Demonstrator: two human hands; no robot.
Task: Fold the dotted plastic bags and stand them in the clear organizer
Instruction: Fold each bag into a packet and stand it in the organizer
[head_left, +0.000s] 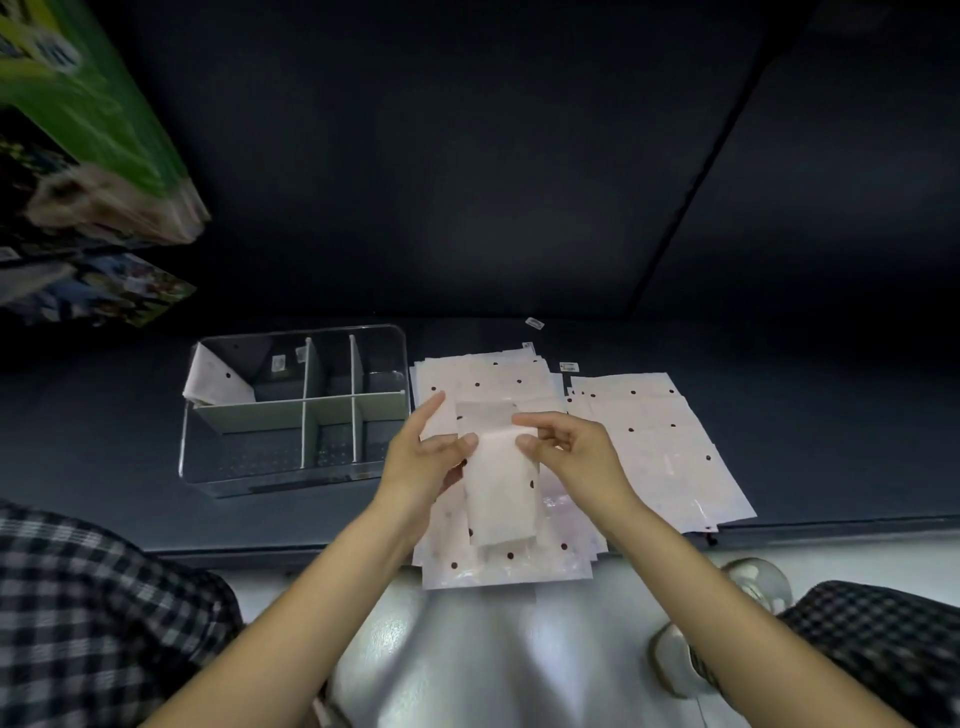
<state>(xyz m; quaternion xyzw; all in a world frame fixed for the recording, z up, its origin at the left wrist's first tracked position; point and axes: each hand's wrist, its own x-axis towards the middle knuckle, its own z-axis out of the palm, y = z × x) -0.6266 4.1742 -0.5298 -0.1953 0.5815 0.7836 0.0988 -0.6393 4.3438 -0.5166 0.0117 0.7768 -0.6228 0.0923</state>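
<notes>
A folded bag (498, 478) is pinched by both hands above a flat pile of dotted bags (506, 564).

L hand (423, 462) & R hand (569, 449) grip its top edge w/ thumb & fingers. Clear organizer (296, 410) at 9 o'clock; one bag (213, 382) is leaned in its far-left compartment.

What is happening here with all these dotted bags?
A person is folding one dotted plastic bag, holding it with the left hand and the right hand above a stack of flat bags. A second stack lies to the right. The clear organizer stands to the left, with one folded bag leaning in its far-left compartment; the other compartments look empty.
</notes>
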